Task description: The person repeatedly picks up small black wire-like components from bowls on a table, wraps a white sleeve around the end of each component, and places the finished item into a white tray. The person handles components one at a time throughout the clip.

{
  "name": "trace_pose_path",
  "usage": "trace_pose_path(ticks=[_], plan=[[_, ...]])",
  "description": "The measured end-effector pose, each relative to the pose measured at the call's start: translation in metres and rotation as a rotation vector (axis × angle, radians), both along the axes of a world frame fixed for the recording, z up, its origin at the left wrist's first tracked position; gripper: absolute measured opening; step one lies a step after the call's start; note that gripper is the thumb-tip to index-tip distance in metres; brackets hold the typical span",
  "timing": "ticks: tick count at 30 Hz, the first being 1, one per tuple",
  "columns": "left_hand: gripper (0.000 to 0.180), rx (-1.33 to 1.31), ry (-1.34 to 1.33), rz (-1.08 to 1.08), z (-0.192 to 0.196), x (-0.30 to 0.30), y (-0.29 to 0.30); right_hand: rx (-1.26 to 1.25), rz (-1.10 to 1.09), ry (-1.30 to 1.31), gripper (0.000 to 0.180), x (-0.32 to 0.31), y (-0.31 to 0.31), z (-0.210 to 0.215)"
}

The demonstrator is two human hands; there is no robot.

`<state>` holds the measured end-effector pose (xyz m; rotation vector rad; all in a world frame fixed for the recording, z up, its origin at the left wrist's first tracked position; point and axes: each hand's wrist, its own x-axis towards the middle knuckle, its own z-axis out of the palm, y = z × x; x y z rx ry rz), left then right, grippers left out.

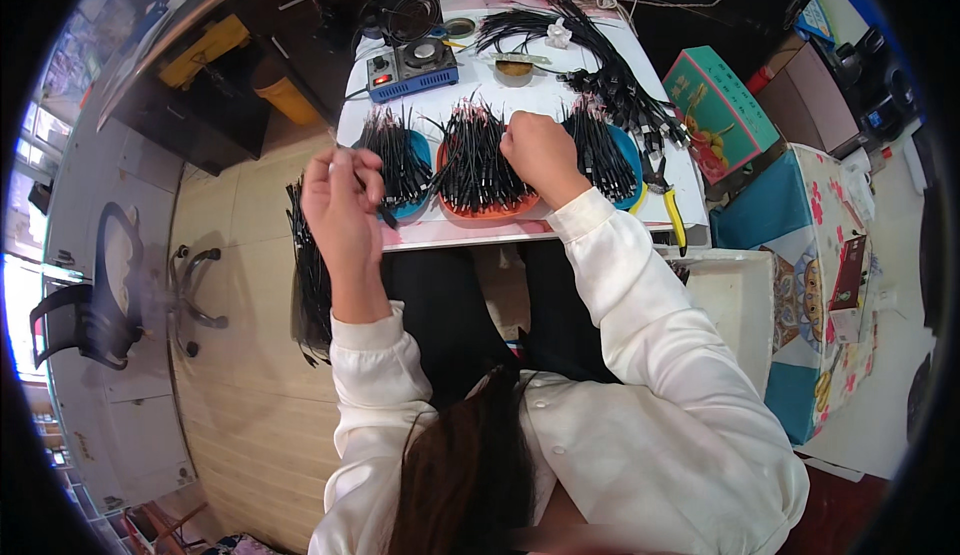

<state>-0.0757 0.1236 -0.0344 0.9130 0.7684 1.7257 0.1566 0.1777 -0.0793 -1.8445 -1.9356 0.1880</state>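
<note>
My left hand (342, 190) is raised at the table's front left corner, its fingers pinched on a short black cable (387, 217) whose dark end hangs below the fingers. My right hand (545, 158) is closed at the right side of the middle bundle, and its fingertips are hidden. Below and beside it, a red-orange tray (490, 211) carries a dense bundle of short black cables (474, 160) with thin bare wire ends pointing away from me. Two blue trays flank it: the left tray (424, 150) and the right tray (634, 167), both full of similar cables.
A blue soldering station (412, 72) stands at the back left, near a small round tin (515, 73). Long black cables (610, 70) sprawl across the back right. Yellow-handled cutters (672, 215) lie at the right edge. More cables (308, 275) hang beside the table's left side.
</note>
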Motion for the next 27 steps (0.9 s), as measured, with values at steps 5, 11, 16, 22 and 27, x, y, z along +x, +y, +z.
trace_pose_path(ticks=[5,11,16,22,27], plan=[[0.01,-0.095,-0.058,-0.113,-0.012,0.022,-0.039,0.023,-0.023,0.05,0.02,-0.001,0.0,0.0],[0.01,-0.102,-0.077,-0.134,-0.008,0.039,-0.068,-0.001,-0.05,0.002,0.021,-0.014,0.007,0.006],[0.01,-0.067,-0.131,-0.129,0.0,0.04,-0.083,0.029,-0.038,0.021,0.024,-0.011,0.014,0.002],[0.009,-0.057,-0.11,-0.065,0.003,0.042,-0.091,0.007,-0.054,-0.021,0.026,-0.013,0.019,-0.006],[0.011,-0.055,-0.127,-0.107,-0.001,0.04,-0.094,0.171,-0.033,0.13,0.02,-0.002,0.024,-0.003]])
